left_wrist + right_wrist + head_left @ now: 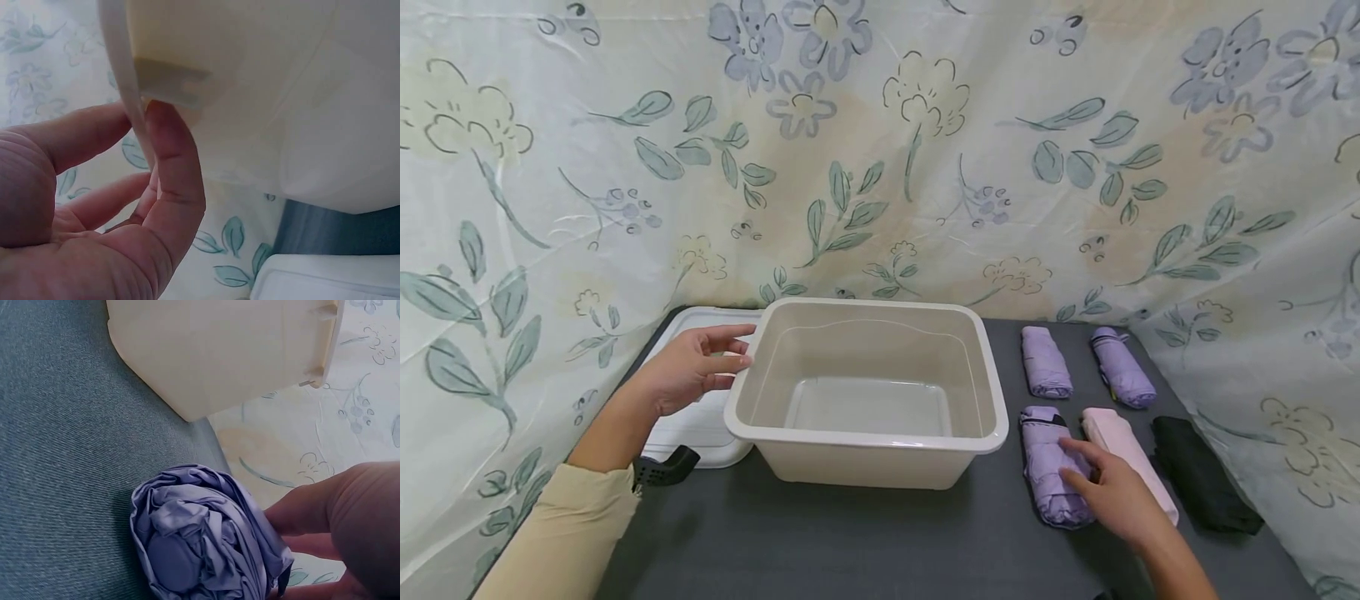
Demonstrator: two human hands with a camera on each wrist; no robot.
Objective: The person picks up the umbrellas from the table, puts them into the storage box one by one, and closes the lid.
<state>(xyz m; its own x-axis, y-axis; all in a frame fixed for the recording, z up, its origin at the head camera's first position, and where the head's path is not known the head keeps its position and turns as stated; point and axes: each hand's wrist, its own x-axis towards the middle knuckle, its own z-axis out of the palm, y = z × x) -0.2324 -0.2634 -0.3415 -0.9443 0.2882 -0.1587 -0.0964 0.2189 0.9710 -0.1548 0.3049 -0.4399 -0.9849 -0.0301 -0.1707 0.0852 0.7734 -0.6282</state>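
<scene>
My left hand (688, 371) grips the left rim of a beige plastic tub (865, 454), with fingertips hooked under its edge in the left wrist view. Nothing lies inside the tub. At the right, my right hand (1108, 487) touches a rolled purple fabric bundle (1048, 475) with its thumb and fingertips; the fingers are extended over its upper side. This bundle lies on the dark table and has a black strap near its far end. In the right wrist view, its coiled end (194, 531) shows crumpled layers.
Behind lie two more purple rolls (1045, 362). A folded pink bundle (1127, 458) and a black bundle (1206, 475) sit to the right. A white lid (681, 437) is left of the tub, partly underneath its rim in view. A floral curtain (880, 167) encloses the dark table (850, 542).
</scene>
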